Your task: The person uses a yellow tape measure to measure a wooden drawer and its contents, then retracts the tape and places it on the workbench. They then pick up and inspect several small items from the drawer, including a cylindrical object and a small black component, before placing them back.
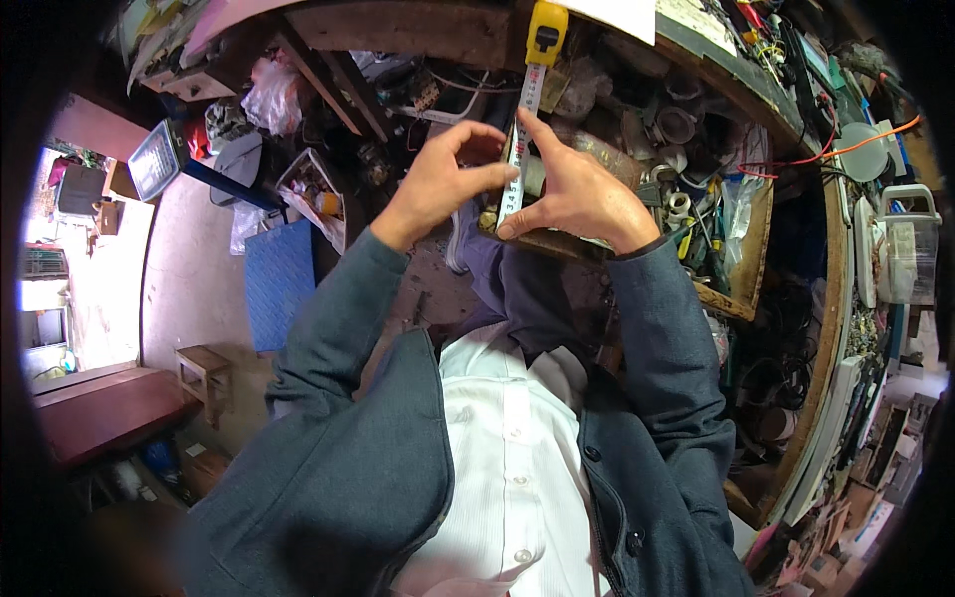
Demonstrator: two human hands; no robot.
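Note:
A yellow tape measure [546,38] lies at the top edge of the work surface, its white blade [519,149] pulled out toward me. My left hand [445,182] is on the blade's left side, its thumb across the lower part and its other fingers curled toward the blade, tips partly hidden. On the other side, my right hand [589,194] spreads thumb and index finger along the blade. That thumb touches near the blade's free end, and the index fingertip touches farther up. The right hand's remaining fingers are mostly hidden beneath it.
Beneath my hands an open wooden drawer [734,302] holds pliers, fittings and plastic bags. Red and orange wires [831,152] cross the cluttered bench at right. A blue board [280,284], a small wooden stool [206,380] and a dark red tabletop [114,413] stand left.

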